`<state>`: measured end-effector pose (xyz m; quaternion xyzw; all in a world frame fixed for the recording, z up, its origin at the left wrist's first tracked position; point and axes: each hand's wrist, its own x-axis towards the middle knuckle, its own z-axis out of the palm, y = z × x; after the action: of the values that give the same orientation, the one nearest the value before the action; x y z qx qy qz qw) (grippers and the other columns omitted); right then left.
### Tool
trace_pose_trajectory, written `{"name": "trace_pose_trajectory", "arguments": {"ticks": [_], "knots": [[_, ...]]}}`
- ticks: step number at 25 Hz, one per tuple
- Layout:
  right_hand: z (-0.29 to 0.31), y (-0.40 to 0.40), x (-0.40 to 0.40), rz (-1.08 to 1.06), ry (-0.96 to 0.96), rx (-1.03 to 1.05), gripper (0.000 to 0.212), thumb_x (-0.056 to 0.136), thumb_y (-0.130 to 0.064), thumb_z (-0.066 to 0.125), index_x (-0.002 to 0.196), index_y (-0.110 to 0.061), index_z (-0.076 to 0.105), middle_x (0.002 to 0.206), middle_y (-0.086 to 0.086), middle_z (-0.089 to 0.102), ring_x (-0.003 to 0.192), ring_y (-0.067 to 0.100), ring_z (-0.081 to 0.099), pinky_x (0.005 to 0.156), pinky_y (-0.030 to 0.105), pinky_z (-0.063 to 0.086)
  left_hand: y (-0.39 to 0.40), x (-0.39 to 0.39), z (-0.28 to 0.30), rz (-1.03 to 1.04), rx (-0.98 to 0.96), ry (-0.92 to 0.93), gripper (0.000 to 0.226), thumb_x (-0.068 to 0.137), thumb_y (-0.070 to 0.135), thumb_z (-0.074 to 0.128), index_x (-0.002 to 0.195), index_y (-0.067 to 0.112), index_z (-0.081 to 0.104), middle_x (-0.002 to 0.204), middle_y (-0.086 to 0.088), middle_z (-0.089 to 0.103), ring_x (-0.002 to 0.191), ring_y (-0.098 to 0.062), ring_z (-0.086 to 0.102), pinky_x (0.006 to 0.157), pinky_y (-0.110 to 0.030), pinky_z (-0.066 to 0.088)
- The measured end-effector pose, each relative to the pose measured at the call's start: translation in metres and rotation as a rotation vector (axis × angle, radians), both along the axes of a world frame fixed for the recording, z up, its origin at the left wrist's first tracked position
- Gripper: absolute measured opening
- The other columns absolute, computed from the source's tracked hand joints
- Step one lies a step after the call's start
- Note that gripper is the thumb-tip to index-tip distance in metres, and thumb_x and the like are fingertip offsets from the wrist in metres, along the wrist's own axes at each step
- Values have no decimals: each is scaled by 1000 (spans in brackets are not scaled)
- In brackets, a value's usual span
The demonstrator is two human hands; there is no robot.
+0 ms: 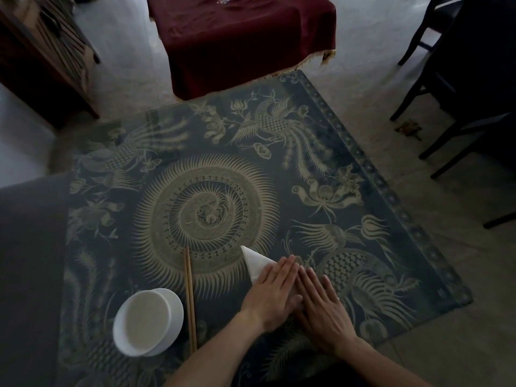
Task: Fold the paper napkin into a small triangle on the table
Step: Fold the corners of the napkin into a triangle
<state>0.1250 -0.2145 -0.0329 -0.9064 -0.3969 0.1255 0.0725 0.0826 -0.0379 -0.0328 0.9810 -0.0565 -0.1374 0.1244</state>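
Napkin [254, 263]: white, folded, one pointed corner showing at 11 o'clock from left hand [272, 296]; remainder covered. Left hand and right hand [324, 308]: flat, fingers straight, pressing side by side. Bowl [148, 321], chopsticks [190, 297]: 9 o'clock of hands, on patterned table [363, 196].

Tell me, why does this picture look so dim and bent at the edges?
Head view: room light is low, so only the white napkin and bowl stand out; the wide lens curves the table edges; a pale glare hazes its far left corner.

White bowl [148, 322] beside chopsticks [190, 297]
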Motion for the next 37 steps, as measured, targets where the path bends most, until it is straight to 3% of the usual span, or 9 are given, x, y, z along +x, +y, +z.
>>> {"name": "trace_pose_trajectory", "arguments": {"ticks": [5, 10, 15, 19, 24, 26, 30, 37], "knots": [[-1, -2, -1, 15, -16, 5, 67, 98, -50, 29, 149, -7, 28, 158, 9, 22, 146, 21, 14, 113, 46, 13, 14, -16, -12, 80, 9, 62, 69, 98, 58, 1, 150, 17, -17, 159, 2, -26, 142, -10, -28, 118, -42, -10], [-8, -3, 1, 42, -14, 11, 66, 99, -52, 29, 152, -12, 26, 160, 4, 21, 147, 24, 15, 113, 48, 13, 51, -22, -10, 305, 109, 75, 75, 93, 61, -14, 150, 14, -17, 157, 2, -28, 142, -11, -29, 116, -44, -18], [-10, -4, 2, 44, -15, -13, 67, 98, -53, 30, 152, -15, 24, 160, 2, 22, 147, 24, 14, 114, 49, 12, 69, -22, -1, 375, 257, 63, 68, 97, 51, -6, 154, 13, -2, 162, -1, -8, 147, -22, -17, 116, -54, -8], [-6, -3, 1, 51, -30, -4, 69, 97, -54, 32, 152, -14, 24, 160, 3, 20, 147, 25, 12, 113, 49, 12, 65, -20, 9, 457, 204, 6, 66, 99, 50, -1, 153, 13, 1, 162, -2, -7, 147, -22, -14, 117, -52, -10], [4, 25, 1, 97, -47, 31, 64, 101, -40, 32, 153, -8, 15, 161, 10, 10, 148, 25, 2, 114, 45, 9, 30, -14, 8, 158, 98, -48, 61, 103, 41, 15, 155, 9, 7, 163, -6, -6, 148, -20, -10, 116, -45, -3], [3, 33, 0, 131, -60, 20, 64, 100, -36, 34, 153, -6, 13, 161, 12, 10, 148, 26, 1, 114, 45, 10, 25, -15, 4, 149, 92, -12, 61, 102, 42, 10, 154, 11, 6, 162, -4, -7, 148, -19, -11, 116, -43, -4], [-2, 28, 2, 132, -51, 5, 66, 99, -39, 37, 152, -6, 17, 160, 11, 14, 147, 23, 3, 113, 43, 11, 28, -19, -3, 136, 76, 37, 63, 98, 49, -1, 151, 20, -17, 156, 6, -30, 143, -10, -27, 114, -38, -17], [-12, -56, 7, -56, -72, -40, 65, 102, -51, 16, 150, -10, 30, 159, 4, 22, 147, 20, 13, 113, 48, 16, 32, -20, -5, 146, 34, 47, 65, 97, 55, 2, 148, 23, -20, 155, 10, -31, 139, -5, -33, 111, -32, -26]]}}
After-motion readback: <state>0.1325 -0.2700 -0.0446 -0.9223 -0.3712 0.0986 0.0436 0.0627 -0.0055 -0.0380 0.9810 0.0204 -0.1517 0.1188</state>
